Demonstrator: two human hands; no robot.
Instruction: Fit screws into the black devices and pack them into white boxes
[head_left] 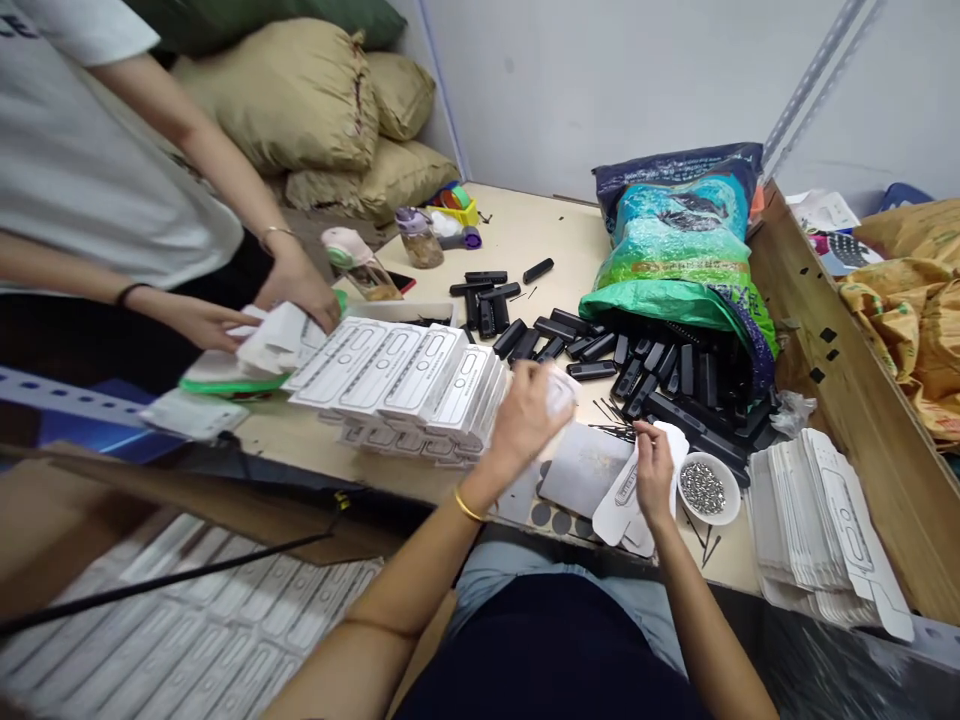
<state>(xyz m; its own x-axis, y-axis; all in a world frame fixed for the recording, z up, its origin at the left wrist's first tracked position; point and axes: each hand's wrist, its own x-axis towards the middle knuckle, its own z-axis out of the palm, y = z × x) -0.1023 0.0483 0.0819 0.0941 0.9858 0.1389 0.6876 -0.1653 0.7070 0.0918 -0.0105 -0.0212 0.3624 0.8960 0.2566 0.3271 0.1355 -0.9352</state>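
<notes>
My left hand (525, 415) is closed round a small white, blurred item (562, 392), just right of the stacked white printed boxes (405, 370). Over a flat, unfolded white carton (619, 500), the fingers of my right hand (655, 470) are pinched together. Their tips meet the ends of thin black pins (611, 430), and I cannot make out what is between them. A grey plate (585, 467) lies between my hands. Beside my right hand stands a white bowl (709, 488) of small metal parts.
Black oblong cases (660, 370) spill from a colourful bag (675, 240). Flat cartons (817, 530) are stacked at right, by a wooden side board (862, 400). At left, a co-worker's hands (300, 285) handle a white box (281, 340). A carton of white boxes (187, 620) sits below.
</notes>
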